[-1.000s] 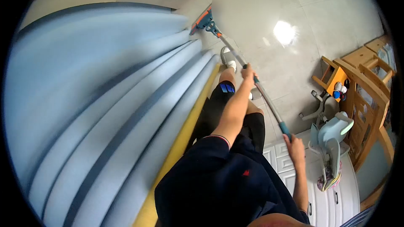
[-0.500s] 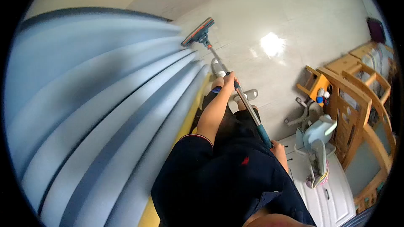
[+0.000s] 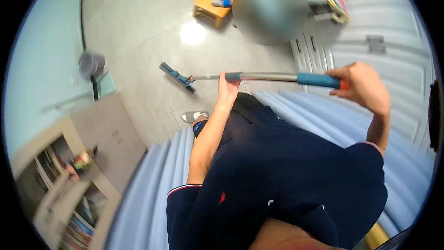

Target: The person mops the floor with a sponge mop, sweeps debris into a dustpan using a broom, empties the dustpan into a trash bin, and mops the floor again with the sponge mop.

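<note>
A long mop (image 3: 268,77) with a metal pole and teal grips lies sideways across the view in front of my body. My left hand (image 3: 228,90) is closed around the pole's middle grip, close to the head end. At the other end, my right hand (image 3: 363,85) has its fingers closed on the teal handle near its orange-red tip. The flat teal mop head (image 3: 177,77) is at the left end, tilted, over the pale tiled floor (image 3: 138,60). One slippered foot (image 3: 195,116) shows below the mop head.
Blue pleated curtain (image 3: 159,176) surrounds my body on both sides. A wooden stool (image 3: 212,11) with small items stands ahead, beside a blurred round patch. White cabinets (image 3: 384,74) line the right; shelves with books (image 3: 78,234) and a grey cabinet (image 3: 108,134) are left.
My view and body have turned to the right, toward the stool and white cabinets. The mop has swung from a diagonal to nearly level across the view, with both hands still on it.
</note>
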Available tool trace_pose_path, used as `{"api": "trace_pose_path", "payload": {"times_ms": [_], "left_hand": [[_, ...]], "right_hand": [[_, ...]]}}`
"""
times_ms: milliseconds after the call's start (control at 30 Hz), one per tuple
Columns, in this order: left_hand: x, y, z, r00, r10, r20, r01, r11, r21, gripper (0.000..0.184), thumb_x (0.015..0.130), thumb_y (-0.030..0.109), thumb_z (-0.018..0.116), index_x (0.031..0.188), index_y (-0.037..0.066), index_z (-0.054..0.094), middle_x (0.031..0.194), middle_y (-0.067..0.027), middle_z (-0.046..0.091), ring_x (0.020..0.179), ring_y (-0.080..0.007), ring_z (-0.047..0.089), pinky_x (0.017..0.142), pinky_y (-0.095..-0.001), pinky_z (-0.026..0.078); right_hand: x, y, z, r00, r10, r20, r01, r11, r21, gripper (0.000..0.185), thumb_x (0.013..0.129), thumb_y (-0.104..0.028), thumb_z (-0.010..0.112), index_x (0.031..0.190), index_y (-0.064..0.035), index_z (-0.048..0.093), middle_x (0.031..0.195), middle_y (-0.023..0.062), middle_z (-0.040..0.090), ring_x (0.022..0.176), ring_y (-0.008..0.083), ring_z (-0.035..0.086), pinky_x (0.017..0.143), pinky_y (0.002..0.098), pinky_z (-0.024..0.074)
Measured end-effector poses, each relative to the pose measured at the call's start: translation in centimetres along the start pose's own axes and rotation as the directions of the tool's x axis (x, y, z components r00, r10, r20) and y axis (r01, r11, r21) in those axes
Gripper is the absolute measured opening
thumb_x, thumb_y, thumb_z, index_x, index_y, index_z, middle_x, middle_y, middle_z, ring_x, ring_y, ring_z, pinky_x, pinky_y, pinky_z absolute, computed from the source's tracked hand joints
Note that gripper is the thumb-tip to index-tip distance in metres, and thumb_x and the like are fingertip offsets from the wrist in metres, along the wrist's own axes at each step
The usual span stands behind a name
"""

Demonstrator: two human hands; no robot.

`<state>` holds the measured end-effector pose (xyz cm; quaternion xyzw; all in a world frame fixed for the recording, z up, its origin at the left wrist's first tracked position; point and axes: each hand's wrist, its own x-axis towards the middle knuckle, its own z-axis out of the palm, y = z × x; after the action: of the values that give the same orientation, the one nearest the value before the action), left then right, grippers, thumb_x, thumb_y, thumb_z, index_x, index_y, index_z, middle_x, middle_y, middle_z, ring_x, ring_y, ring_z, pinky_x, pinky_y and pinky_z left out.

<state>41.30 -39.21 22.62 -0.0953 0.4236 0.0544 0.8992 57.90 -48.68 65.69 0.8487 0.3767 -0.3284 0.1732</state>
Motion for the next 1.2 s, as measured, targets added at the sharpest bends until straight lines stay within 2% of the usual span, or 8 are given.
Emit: {"api": "trace_pose_path", "payload": {"times_ms": [267, 467, 533, 633, 767, 833, 1067, 1200], "left_hand": [[9.2, -17.1, 9.5, 0.954, -0.296, 0.046, 0.282, 0.940, 0.191, 0.032, 0.086, 0.028, 0.047, 0.098, -0.001, 0.044, 0.093, -0.0116, 0.055, 0.086, -0.0233, 0.054, 0.081, -0.0353, 0.046], [5.4, -21.6, 8.9, 0.777, -0.626, 0.056, 0.382, 0.542, 0.748, 0.048, 0.082, 0.045, 0.048, 0.107, 0.005, 0.040, 0.103, -0.0161, 0.053, 0.089, -0.0292, 0.057, 0.074, -0.0402, 0.049], [5.3, -19.7, 6.1, 0.811, -0.580, -0.079, 0.261, 0.237, 0.936, 0.050, 0.083, 0.044, 0.047, 0.112, 0.005, 0.038, 0.107, -0.0166, 0.051, 0.090, -0.0288, 0.057, 0.075, -0.0393, 0.049], [5.5, -12.1, 0.5, 0.892, -0.428, -0.145, 0.210, 0.109, 0.972, 0.050, 0.083, 0.039, 0.043, 0.118, 0.004, 0.038, 0.109, -0.0147, 0.051, 0.089, -0.0261, 0.057, 0.073, -0.0358, 0.049], [5.5, 4.4, -12.8, 0.993, -0.053, -0.107, 0.119, 0.396, 0.911, 0.047, 0.086, 0.036, 0.043, 0.117, 0.002, 0.034, 0.116, -0.0200, 0.046, 0.099, -0.0333, 0.052, 0.083, -0.0442, 0.046], [3.2, 12.3, -17.6, 0.924, 0.235, -0.302, 0.067, 0.678, 0.732, 0.044, 0.086, 0.034, 0.042, 0.113, 0.000, 0.033, 0.114, -0.0191, 0.044, 0.100, -0.0341, 0.050, 0.082, -0.0474, 0.046], [-5.3, 20.8, -22.7, 0.645, 0.469, -0.603, 0.341, 0.530, 0.776, 0.051, 0.085, 0.033, 0.037, 0.123, 0.000, 0.030, 0.100, -0.0112, 0.051, 0.079, -0.0264, 0.057, 0.064, -0.0375, 0.051], [-3.0, 16.0, -22.0, 0.788, 0.408, -0.461, 0.224, 0.507, 0.832, 0.046, 0.084, 0.031, 0.038, 0.118, 0.000, 0.035, 0.102, -0.0124, 0.051, 0.083, -0.0258, 0.057, 0.064, -0.0374, 0.051]], "right_hand": [[-6.5, 14.3, 3.5, 0.967, 0.204, -0.151, -0.235, 0.947, -0.220, 0.037, 0.063, -0.016, 0.072, 0.098, -0.0105, 0.061, 0.074, 0.0085, 0.061, 0.070, 0.0239, 0.058, 0.064, 0.0330, 0.0460], [-12.2, 21.8, 4.1, 0.818, 0.573, 0.054, -0.566, 0.817, -0.109, 0.040, 0.070, -0.016, 0.068, 0.108, -0.0079, 0.056, 0.106, 0.0173, 0.054, 0.086, 0.0324, 0.054, 0.077, 0.0368, 0.0457], [-9.8, 20.1, 1.0, 0.777, 0.623, 0.095, -0.607, 0.780, -0.153, 0.032, 0.061, -0.030, 0.072, 0.079, -0.0041, 0.066, 0.065, 0.0133, 0.062, 0.063, 0.0282, 0.059, 0.058, 0.0375, 0.0458], [-9.3, 23.1, 3.1, 0.831, 0.542, 0.127, -0.528, 0.839, -0.128, 0.027, 0.061, -0.026, 0.071, 0.072, -0.0019, 0.064, 0.063, 0.0134, 0.061, 0.059, 0.0283, 0.058, 0.055, 0.0374, 0.0451], [-11.7, 29.3, 6.3, 0.953, 0.295, -0.074, -0.300, 0.952, -0.065, 0.022, 0.061, -0.022, 0.070, 0.070, -0.0033, 0.065, 0.061, 0.0129, 0.060, 0.056, 0.0270, 0.057, 0.054, 0.0364, 0.0447], [-12.0, 32.5, 8.3, 0.898, 0.435, 0.061, -0.435, 0.900, -0.021, 0.025, 0.060, -0.023, 0.071, 0.073, -0.0036, 0.066, 0.063, 0.0121, 0.062, 0.057, 0.0258, 0.058, 0.054, 0.0369, 0.0450], [-13.5, 38.1, 15.1, 0.734, 0.651, 0.192, -0.651, 0.756, -0.075, 0.023, 0.067, -0.024, 0.060, 0.083, -0.0077, 0.065, 0.083, 0.0103, 0.061, 0.078, 0.0257, 0.056, 0.069, 0.0378, 0.0445], [-14.3, 42.4, 18.6, 0.667, 0.721, 0.188, -0.714, 0.690, -0.117, 0.028, 0.069, -0.026, 0.055, 0.090, -0.0087, 0.064, 0.093, 0.0116, 0.059, 0.088, 0.0276, 0.054, 0.075, 0.0400, 0.0435]]}}
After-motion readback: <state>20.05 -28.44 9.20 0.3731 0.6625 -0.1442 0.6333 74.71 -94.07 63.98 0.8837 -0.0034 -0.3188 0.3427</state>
